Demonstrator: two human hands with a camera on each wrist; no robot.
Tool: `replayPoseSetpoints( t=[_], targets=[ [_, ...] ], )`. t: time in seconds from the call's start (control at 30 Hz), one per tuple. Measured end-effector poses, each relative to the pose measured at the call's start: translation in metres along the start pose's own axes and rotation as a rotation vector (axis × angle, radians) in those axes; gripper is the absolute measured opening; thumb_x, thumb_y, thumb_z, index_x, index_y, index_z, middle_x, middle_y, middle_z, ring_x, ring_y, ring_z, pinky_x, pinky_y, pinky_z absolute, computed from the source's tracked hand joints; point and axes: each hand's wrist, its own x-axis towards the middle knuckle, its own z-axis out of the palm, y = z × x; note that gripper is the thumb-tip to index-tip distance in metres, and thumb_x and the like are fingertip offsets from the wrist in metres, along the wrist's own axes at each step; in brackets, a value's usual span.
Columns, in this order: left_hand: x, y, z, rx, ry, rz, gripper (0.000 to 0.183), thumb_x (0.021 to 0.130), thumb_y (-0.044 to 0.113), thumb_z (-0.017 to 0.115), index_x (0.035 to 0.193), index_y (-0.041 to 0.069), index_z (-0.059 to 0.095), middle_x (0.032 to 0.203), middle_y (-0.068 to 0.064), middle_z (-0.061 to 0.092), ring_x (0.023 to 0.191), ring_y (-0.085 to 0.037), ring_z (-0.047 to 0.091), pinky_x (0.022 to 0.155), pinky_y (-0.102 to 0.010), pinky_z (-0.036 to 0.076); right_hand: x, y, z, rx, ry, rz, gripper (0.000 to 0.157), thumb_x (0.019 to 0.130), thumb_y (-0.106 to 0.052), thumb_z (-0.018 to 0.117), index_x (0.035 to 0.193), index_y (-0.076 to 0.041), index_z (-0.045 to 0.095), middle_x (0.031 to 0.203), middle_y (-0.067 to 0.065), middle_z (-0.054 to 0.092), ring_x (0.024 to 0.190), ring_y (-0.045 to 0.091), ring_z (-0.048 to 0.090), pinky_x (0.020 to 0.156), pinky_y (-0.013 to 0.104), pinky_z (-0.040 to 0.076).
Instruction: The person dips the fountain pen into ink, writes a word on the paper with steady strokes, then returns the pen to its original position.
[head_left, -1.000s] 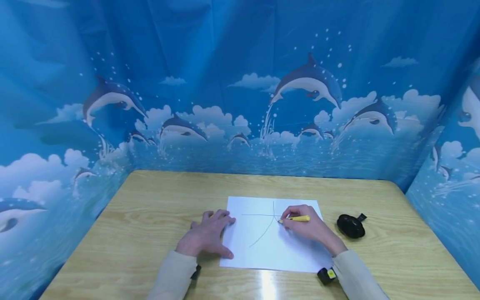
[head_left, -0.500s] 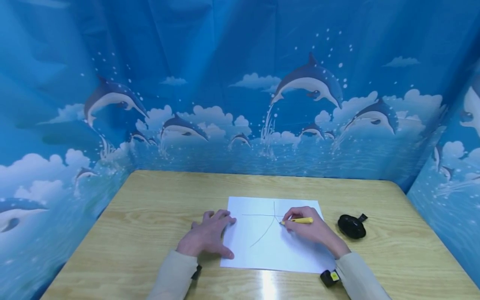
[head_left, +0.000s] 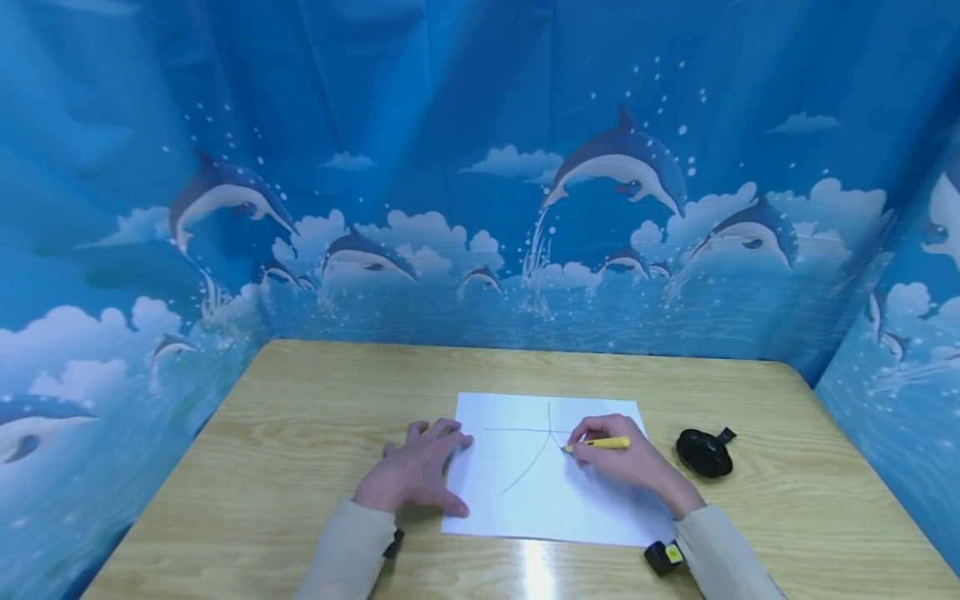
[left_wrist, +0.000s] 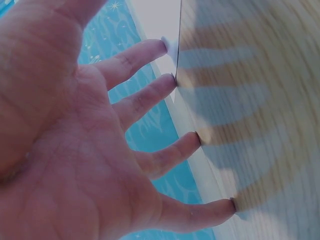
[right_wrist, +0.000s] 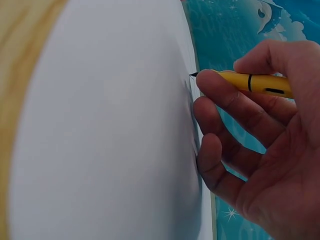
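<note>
A white sheet of paper [head_left: 517, 517] lies on the wooden table with thin dark lines drawn on it: one across, one upright and two slanting down from their crossing. My right hand [head_left: 626, 454] pinches a yellow pen [head_left: 611, 442], its dark tip on the paper at the lower end of the short right slant. In the right wrist view the pen [right_wrist: 270, 84] sits between thumb and index finger, the other fingers bent beside the sheet. My left hand [head_left: 416, 471] is spread, thumb and a fingertip on the paper's left edge. Its other fingertips [left_wrist: 220, 210] touch the wood.
A small black oval object [head_left: 703, 453] with a tab lies on the table [head_left: 337, 375] right of the paper. A blue curtain [head_left: 480, 217] printed with dolphins hangs behind and beside the table. Black devices sit at both wrists.
My right hand has moved slightly right and toward me with the pen, and the short right slanting line has grown longer. The left hand has stayed in place.
</note>
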Motion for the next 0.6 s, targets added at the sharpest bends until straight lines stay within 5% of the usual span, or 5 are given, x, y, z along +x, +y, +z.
replayPoseSetpoints(
  t=[0.6],
  targets=[
    [0.0005,0.0002,0.0003,-0.009,-0.014,-0.014,0.095,0.066,0.052,0.092,0.148,0.023,0.053,0.160,-0.005,0.042,0.146,-0.048,0.032,0.101,-0.087,0.034,-0.0055,0.0026,-0.0041,0.014,-0.045,-0.028,0.011,0.089,-0.017,0.070,0.097,-0.010,0.074,0.075,0.004,0.073,0.063,0.013,0.059,0.056,0.020,0.044]
  ],
)
